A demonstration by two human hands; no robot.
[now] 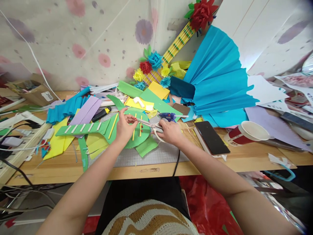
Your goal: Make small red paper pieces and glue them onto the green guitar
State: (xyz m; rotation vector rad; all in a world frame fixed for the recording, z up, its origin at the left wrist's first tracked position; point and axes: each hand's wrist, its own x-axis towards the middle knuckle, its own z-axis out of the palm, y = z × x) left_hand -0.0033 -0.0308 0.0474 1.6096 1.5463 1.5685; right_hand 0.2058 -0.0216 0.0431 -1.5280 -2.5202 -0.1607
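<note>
My right hand (170,131) is closed around the handles of a pair of scissors (147,123), whose blades point left. At the blade tips, my left hand (124,126) pinches a small red piece (136,119); its exact kind is too small to make out. Both hands are over a green guitar-shaped paper cutout (104,126). White strips cross its neck, and yellow strips, one with red bits on it, lie across its body. Part of the body is hidden by my left hand.
A blue glue gun (167,116) lies just beyond the scissors. To the right are a phone (212,137) and a paper cup (248,133). Coloured paper scraps, a yellow-black cutter (102,113) and a flower-decorated yellow guitar (178,44) are behind. Cables (17,169) run at left.
</note>
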